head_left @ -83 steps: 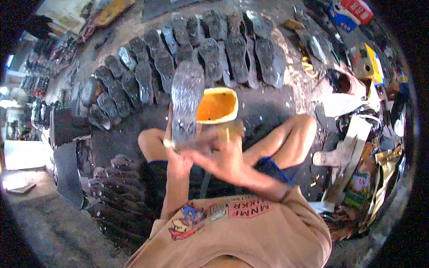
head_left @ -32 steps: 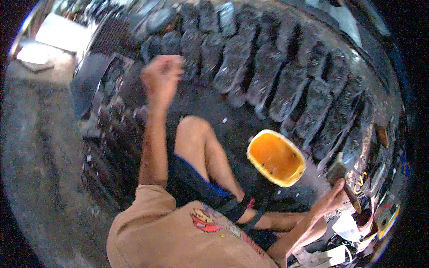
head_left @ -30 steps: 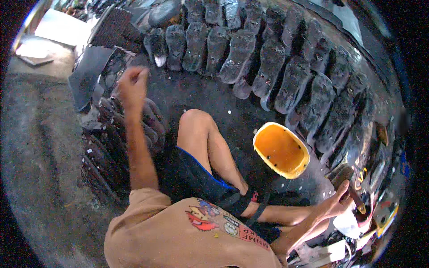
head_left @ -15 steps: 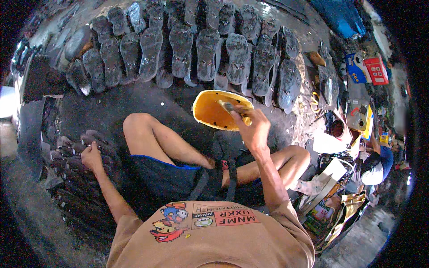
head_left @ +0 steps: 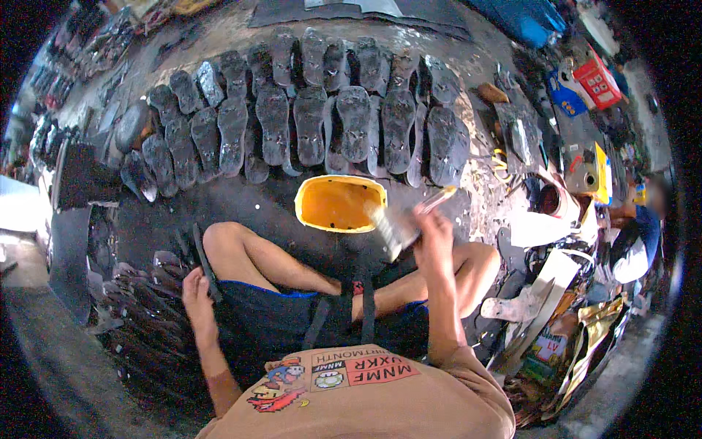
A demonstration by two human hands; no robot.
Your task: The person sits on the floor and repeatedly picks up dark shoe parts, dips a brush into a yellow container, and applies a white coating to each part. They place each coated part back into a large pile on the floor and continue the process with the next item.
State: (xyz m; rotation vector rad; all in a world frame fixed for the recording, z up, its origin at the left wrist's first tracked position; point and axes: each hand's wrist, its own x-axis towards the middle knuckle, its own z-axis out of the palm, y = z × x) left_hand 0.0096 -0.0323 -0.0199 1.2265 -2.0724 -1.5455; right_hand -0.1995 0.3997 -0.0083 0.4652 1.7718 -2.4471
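My right hand (head_left: 434, 238) grips a flat brush (head_left: 401, 233) by its handle. The pale bristles slant down left, just beyond the right rim of a yellow tub (head_left: 299, 207), which holds amber liquid. Beside my left knee, my left hand (head_left: 197, 291) is closed on a dark sandal sole (head_left: 207, 265), seen nearly edge-on. Under and around that hand lies a heap of dark footwear pieces (head_left: 146, 307). Ahead of the tub, several black soles (head_left: 310, 126) stand in overlapping rows on the ground.
To my right are a white box-like piece (head_left: 541, 225), a loose pale sole (head_left: 512, 306) and assorted scraps. Farther right a co-worker (head_left: 638, 245) sits. A red box (head_left: 597, 83) and a blue box (head_left: 567, 94) stand at the upper right.
My right hand has drawn the brush out of the tub, to the right and down. My left hand has moved right from the heap, bringing up a dark sole. The view has shifted.
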